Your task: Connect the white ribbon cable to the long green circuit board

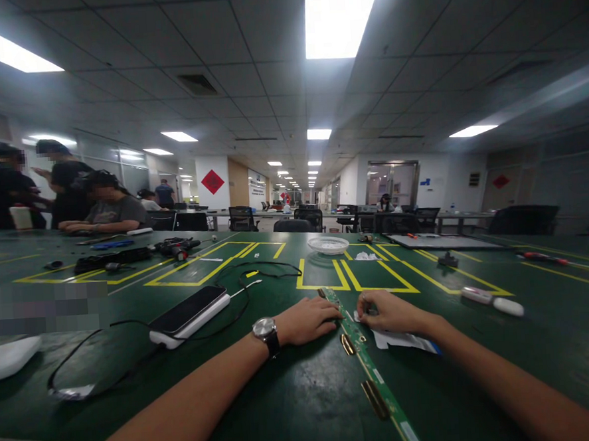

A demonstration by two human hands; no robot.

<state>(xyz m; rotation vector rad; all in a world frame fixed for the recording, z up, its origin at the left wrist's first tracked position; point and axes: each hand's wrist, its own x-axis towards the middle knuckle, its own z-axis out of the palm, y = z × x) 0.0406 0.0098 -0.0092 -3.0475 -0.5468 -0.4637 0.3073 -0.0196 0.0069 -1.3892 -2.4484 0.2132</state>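
A long, narrow green circuit board (367,369) lies on the green table, running from near my hands toward the front edge. Gold-coloured flaps stick out along its left side. My left hand (305,321), with a watch on the wrist, rests palm down, fingers and thumb holding the far part of the board from its left side. Across from it, my right hand (382,310) is closed in a pinch close to the board's right edge. A small white bit shows at those fingertips, too small to name. Below the right hand lies a flat white strip (404,341) with a blue end.
A phone (190,313) lies on a white block at the left, with a black cable (245,310) around it. Further off stand a white basket (328,246) and a dark small part (447,260). A white case (508,306) is at the right. People (117,208) are at the far left.
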